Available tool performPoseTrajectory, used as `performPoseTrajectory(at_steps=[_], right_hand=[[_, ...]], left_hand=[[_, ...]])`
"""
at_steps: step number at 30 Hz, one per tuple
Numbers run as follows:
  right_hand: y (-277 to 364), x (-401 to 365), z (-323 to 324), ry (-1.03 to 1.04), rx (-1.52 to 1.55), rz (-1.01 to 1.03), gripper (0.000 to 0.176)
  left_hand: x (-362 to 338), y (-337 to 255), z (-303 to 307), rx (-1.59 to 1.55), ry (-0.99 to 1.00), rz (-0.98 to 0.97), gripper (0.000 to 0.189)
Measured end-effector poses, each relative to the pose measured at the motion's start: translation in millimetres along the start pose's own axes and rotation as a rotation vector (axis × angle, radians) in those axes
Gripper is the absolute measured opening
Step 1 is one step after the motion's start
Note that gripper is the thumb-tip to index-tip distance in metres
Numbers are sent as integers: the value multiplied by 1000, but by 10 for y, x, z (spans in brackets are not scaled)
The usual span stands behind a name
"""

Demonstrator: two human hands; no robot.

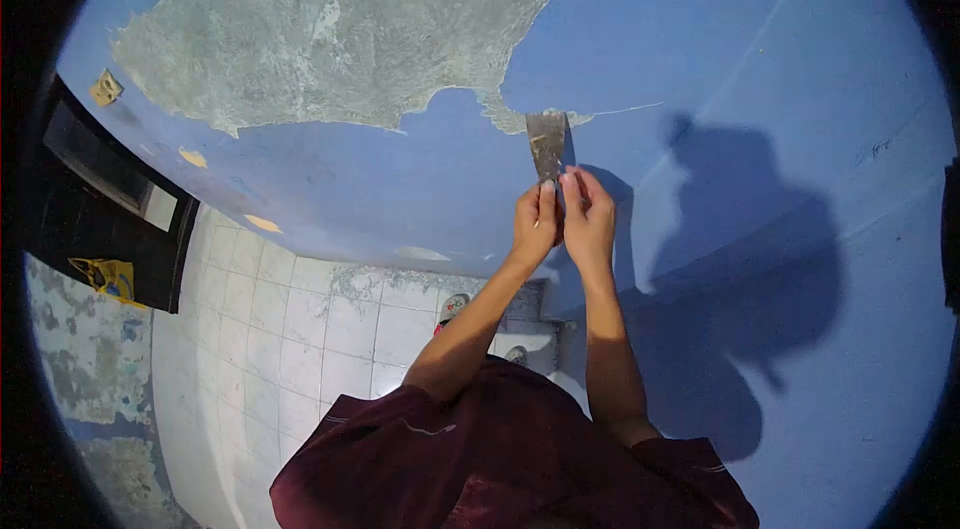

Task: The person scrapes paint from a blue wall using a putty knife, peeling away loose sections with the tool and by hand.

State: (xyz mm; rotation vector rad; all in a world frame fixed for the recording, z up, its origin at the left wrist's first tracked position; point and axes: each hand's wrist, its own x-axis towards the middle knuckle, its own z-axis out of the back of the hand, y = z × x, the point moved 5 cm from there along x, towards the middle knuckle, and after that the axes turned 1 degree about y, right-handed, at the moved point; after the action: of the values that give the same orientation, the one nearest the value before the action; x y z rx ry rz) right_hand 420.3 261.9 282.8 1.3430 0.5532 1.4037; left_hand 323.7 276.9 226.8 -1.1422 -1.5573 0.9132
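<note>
A putty knife [547,141] with a worn, stained metal blade points up against the blue wall [640,19]. Its blade edge meets a narrow scraped strip [505,117] at the lower right of a large bare grey patch [350,29]. My left hand [535,221] is closed round the left side of the handle, thumb up near the blade's base. From the right, my right hand [590,217] closes on the same handle, thumb and fingertips bent together. Most of the handle is hidden between both hands.
White floor tiles [335,324] lie below, with my shoe [455,307] near a step. A wall socket [106,89] is at the left. Beyond it, a yellow bag [108,279] is by a dark door frame [120,179]. My shadow [750,239] falls on the wall.
</note>
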Motion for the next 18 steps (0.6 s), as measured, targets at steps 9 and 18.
performPoseTrajectory(at_steps=[9,18], right_hand=[[-88,321,-544,260,470,-302,40],[-90,245,-713,121,650,-396,39]], left_hand=[[-215,-198,79,59,25,326,38],[-151,-506,344,370,98,377,40]])
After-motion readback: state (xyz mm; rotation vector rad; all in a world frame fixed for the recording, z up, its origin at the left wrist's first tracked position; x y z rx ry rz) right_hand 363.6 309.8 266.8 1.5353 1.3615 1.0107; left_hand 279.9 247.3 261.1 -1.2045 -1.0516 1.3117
